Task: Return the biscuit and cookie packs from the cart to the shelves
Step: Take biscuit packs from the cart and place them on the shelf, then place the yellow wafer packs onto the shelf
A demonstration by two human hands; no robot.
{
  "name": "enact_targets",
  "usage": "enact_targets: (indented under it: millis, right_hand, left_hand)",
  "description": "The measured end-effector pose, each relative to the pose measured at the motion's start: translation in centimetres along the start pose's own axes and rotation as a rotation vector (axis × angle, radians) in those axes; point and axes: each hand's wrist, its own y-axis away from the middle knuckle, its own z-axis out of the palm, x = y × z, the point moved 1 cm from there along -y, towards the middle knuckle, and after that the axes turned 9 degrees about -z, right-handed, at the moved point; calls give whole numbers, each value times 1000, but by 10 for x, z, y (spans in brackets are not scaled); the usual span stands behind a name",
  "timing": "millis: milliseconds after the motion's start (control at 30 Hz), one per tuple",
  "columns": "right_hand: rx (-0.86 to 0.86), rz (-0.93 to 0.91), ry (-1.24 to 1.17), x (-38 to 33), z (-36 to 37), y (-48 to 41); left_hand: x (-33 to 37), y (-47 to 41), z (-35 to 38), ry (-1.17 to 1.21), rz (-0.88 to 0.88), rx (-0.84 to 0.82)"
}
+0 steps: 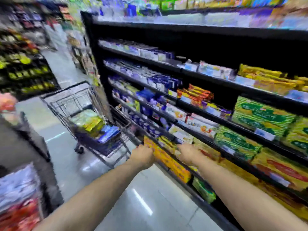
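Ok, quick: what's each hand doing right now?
Left hand: on the end of the orange-yellow pack at the shelf; grip cannot be told.
Right hand: among shelf packs; blurred, cannot tell.

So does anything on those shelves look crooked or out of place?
Yes: the orange pack between the left hand and right hand juts out past the low shelf edge, unlike its neighbours. The picture is blurred, so finer damage can't be judged.

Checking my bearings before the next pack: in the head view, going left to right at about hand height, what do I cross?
Shopping cart with packs in it → left hand → orange-yellow pack at the low shelf edge → right hand → green-and-yellow packs on the shelf.
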Motion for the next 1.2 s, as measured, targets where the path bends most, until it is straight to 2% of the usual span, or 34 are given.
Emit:
enact_targets:
  millis: [167, 333, 600, 867, 1200]
  right_hand:
    - [31, -170, 43, -96, -17, -94]
    - [-31, -263, 54, -153, -27, -189]
    - [-144, -447, 12, -196, -54, -362]
    - [-224, -458, -42, -230, -80, -515]
    - [-318, -418, -64, -293, -54, -663]
  left_hand:
    - [-125, -14, 4, 56, -177, -29]
    - [-206, -47, 8, 105, -295, -24]
    - [-303, -139, 10, 168, -457, -37]
    - [-392, -225, 9, 205, -597, -29]
    - [-524, -340, 52, 161, -491, -110]
